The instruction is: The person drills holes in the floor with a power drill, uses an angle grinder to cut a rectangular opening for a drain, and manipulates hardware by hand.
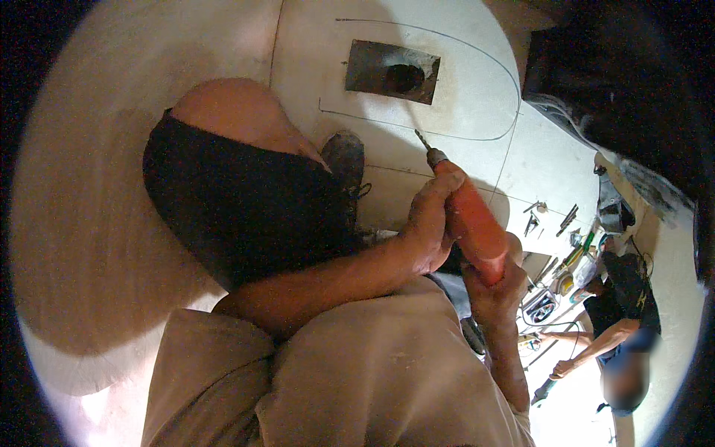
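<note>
A red-orange power drill [477, 222] is held in both my hands, slanting up and to the left. My left hand [434, 216] is closed round its front part, just behind the chuck [436, 157]. At the rear end, my right hand [495, 290] grips the handle; its fingers are partly hidden. The drill bit [421, 138] points at the pale tiles, near a curved drawn line [447, 136]. Whether its tip touches the tile, I cannot tell. Beyond the tip is a rectangular cutout [365, 71] with a dark round hole [406, 77] inside.
My bent knee [231, 112] and shoe [344, 160] are left of the drill. Several loose bits [569, 217] and tools lie to the right, with a cable [558, 323] among them. Another person [625, 313] works at the lower right, holding a tool. Dark sheeting [611, 82] hangs at the upper right.
</note>
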`<state>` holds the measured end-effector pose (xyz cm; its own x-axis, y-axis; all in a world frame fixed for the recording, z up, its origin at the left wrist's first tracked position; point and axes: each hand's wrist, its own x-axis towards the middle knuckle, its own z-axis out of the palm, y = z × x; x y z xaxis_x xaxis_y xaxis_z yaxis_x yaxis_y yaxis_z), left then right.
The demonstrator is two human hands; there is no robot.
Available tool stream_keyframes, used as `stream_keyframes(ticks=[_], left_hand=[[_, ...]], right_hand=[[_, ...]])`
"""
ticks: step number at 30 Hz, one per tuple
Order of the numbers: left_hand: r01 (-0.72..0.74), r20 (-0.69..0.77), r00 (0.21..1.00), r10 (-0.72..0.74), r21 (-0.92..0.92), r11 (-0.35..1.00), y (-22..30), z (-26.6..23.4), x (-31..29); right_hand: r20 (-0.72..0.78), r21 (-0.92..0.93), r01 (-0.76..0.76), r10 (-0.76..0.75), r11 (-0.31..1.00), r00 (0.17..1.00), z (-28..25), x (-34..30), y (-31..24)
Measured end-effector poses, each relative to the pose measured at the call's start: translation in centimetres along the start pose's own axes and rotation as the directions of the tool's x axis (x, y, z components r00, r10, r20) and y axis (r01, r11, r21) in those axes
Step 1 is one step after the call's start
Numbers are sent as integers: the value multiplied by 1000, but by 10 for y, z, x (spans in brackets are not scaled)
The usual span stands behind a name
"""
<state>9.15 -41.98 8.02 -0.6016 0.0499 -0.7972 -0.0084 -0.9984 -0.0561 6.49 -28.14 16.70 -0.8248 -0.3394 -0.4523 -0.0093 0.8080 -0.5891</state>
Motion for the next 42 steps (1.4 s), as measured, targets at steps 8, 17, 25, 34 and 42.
stream_keyframes(ticks=[8,17,25,34,42], left_hand=[[-159,-228,960,160,25,987,29,-1,19],[-127,-125,985,115,-87,988,51,-5,33],[-204,-212,959,189,-52,977,59,0,39],[-74,-121,991,56,-146,987,58,-10,44],[-86,-126,990,65,-168,982,53,-15,50]], right_hand=[[192,-110,266,-242,958,951,22,61,-36],[282,-191,259,-200,947,938,30,90,-43],[316,-142,258,-203,956,927,38,99,-41],[307,-161,198,-142,967,941,40,100,-48],[323,-152,270,-210,951,923,39,105,-47]])
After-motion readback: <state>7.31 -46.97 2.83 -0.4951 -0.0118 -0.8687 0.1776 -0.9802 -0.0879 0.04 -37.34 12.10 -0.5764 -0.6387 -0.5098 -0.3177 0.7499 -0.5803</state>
